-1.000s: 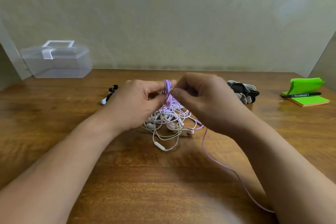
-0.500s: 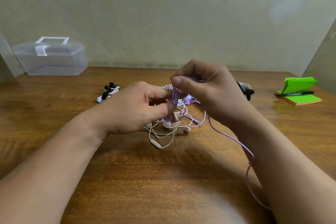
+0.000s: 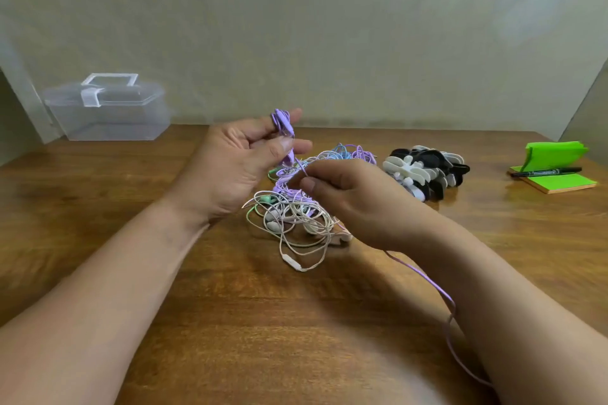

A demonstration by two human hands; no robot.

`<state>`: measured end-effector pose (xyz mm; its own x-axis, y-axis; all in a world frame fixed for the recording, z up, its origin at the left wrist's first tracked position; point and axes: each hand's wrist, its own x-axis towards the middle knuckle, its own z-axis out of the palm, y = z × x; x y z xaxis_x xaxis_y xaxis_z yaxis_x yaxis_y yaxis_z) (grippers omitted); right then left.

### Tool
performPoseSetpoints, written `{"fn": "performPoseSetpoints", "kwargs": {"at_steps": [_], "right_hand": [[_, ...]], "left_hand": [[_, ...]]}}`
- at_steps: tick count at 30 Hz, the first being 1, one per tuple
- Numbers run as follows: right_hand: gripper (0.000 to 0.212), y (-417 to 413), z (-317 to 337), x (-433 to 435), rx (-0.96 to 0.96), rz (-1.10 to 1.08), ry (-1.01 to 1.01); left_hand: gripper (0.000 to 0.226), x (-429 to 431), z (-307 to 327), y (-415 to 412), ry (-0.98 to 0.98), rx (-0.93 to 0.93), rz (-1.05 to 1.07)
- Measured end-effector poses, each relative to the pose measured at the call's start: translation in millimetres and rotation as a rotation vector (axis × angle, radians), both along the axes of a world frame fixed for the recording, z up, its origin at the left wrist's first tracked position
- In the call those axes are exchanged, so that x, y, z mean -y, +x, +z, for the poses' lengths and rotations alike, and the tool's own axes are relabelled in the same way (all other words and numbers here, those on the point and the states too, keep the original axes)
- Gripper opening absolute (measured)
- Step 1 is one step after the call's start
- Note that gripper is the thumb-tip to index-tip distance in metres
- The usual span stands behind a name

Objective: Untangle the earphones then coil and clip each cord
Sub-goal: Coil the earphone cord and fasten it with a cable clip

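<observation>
A tangle of white, purple, green and blue earphone cords (image 3: 296,214) lies in the middle of the wooden table. My left hand (image 3: 237,168) is raised above it, palm toward me, with a small coil of purple cord (image 3: 282,122) wound round its fingers and pinned by the thumb. My right hand (image 3: 348,197) hovers over the tangle and pinches the same purple cord just below the coil. The cord's loose end (image 3: 450,312) trails under my right forearm toward the table's near edge.
A heap of black and white cord clips (image 3: 427,171) sits right of the tangle. Green sticky notes (image 3: 559,181) with a black marker (image 3: 546,172) lie at far right. A clear lidded plastic box (image 3: 108,112) stands at back left by the wall.
My left hand has lifted and turned its palm toward me with the purple coil. My right hand dropped lower and to the right, sliding down the cord.
</observation>
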<state>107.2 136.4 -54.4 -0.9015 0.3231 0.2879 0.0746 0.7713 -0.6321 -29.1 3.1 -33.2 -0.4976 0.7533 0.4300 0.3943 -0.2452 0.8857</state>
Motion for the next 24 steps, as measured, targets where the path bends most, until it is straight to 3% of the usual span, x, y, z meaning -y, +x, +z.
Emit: {"fn": "performPoseSetpoints", "kwargs": {"at_steps": [6, 10, 14, 17, 22, 24], "right_hand": [[0.022, 13, 16, -4, -0.178, -0.085, 0.079], [0.020, 21, 25, -13, -0.263, -0.029, 0.000], [0.023, 22, 25, -18, -0.350, 0.057, -0.298], [0.022, 13, 15, -18, -0.344, 0.078, -0.492], [0.021, 3, -2, -9, -0.200, 0.065, -0.350], [0.023, 1, -2, -3, -0.152, 0.062, -0.240]], "left_hand": [[0.036, 0, -12, -13, -0.197, -0.315, 0.037], [0.025, 9, -4, -8, -0.344, -0.419, -0.123], [0.021, 18, 4, -4, -0.358, -0.231, -0.457], [0.031, 15, 4, 2, -0.215, 0.072, -0.477], [0.038, 2, 5, 11, 0.034, 0.336, -0.239], [0.039, 4, 8, 17, 0.043, 0.308, -0.167]]}}
